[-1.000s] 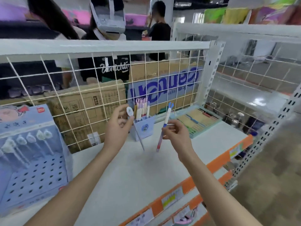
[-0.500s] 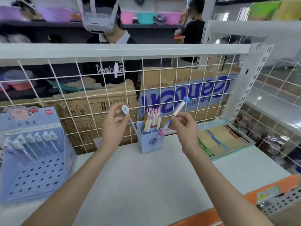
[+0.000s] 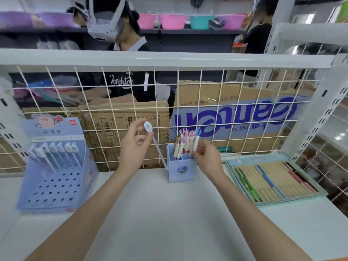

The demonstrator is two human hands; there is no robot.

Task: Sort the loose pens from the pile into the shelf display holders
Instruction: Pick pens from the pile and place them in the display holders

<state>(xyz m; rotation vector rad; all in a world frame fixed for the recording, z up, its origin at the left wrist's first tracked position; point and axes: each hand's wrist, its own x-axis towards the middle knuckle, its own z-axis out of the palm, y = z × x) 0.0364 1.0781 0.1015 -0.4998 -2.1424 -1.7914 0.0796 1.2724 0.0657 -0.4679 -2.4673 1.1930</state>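
My left hand (image 3: 135, 147) pinches a thin pen with a round white top (image 3: 148, 127); its shaft slants down to the right towards the small blue holder box (image 3: 181, 171). That box stands at the back of the white shelf (image 3: 169, 213) and holds several pink-topped pens (image 3: 185, 140). My right hand (image 3: 207, 157) is at the box's right rim, fingers pinching a blue-topped pen (image 3: 197, 141) that stands upright in the box beside the pink ones.
A blue perforated display stand (image 3: 56, 181) with several white-topped pens sits at the left. A flat tray of pens (image 3: 273, 180) lies at the right. A white wire grid (image 3: 207, 113) backs the shelf; a person and cardboard boxes are behind it.
My right hand swung the blue-topped pen upright and lowered it into the blue holder box. My left hand kept hold of the round-topped pen. The camera turned left towards the shelf.
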